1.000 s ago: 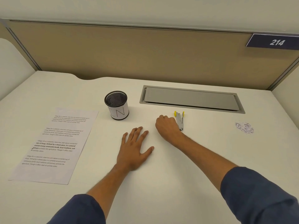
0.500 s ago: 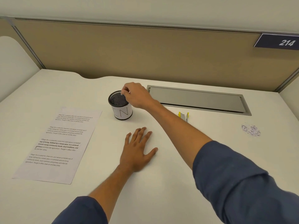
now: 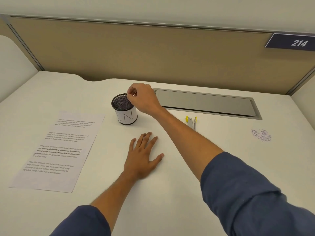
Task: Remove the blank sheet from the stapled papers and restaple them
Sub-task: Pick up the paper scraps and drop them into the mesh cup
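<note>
A printed sheet of paper (image 3: pixel 58 150) lies flat on the white desk (image 3: pixel 170 193) at the left. My right hand (image 3: pixel 144 101) hovers over the rim of a black mesh cup (image 3: pixel 124 109) with a white label, and its fingertips pinch a tiny thin bit of wire, apparently a staple (image 3: pixel 135 94). My left hand (image 3: pixel 141 157) rests flat on the desk with its fingers spread, holding nothing. A small metal tool with yellow tips (image 3: pixel 191 122) lies to the right of my right forearm.
A grey cable hatch (image 3: pixel 206 103) is set into the desk at the back. A little heap of small scraps (image 3: pixel 260 135) sits at the right. A tan partition with a "214" sign (image 3: pixel 293 43) closes off the back.
My right hand left the spot beside the yellow-tipped tool and moved left and back to the mesh cup, where it stays. My left hand has kept still.
</note>
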`<action>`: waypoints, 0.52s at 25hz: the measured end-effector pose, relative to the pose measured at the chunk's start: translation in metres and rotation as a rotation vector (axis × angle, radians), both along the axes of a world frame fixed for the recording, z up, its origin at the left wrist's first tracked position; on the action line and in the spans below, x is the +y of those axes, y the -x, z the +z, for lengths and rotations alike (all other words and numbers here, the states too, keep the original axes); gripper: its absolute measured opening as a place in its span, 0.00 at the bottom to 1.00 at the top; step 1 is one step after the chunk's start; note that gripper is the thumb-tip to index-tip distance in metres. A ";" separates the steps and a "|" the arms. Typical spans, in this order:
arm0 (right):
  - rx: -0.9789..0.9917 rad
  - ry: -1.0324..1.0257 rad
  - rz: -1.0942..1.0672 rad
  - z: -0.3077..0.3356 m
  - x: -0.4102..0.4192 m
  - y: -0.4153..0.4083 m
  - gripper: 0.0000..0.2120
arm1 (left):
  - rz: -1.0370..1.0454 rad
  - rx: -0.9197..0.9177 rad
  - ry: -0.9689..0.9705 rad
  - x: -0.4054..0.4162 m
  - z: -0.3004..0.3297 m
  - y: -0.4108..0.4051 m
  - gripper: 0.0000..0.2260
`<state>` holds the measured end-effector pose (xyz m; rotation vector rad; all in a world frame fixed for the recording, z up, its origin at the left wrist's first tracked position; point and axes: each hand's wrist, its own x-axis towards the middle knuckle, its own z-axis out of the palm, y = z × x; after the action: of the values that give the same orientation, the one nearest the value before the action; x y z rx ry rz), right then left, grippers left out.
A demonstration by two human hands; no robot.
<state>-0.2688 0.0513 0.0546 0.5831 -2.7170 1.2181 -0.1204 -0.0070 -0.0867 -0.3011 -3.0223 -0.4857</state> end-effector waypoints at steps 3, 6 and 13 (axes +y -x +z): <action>0.004 0.072 -0.046 -0.008 0.045 -0.020 0.04 | -0.001 0.005 0.013 -0.001 0.000 -0.001 0.29; -0.042 0.097 -0.125 -0.026 0.115 -0.042 0.04 | 0.002 0.007 0.030 -0.003 -0.001 -0.001 0.30; -0.109 -0.128 -0.462 -0.072 0.296 -0.089 0.07 | -0.002 0.037 0.029 -0.001 -0.002 -0.001 0.31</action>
<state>-0.1801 0.3471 -0.0178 -0.1089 -2.8043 0.9854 -0.1191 -0.0081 -0.0883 -0.3110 -2.9953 -0.4324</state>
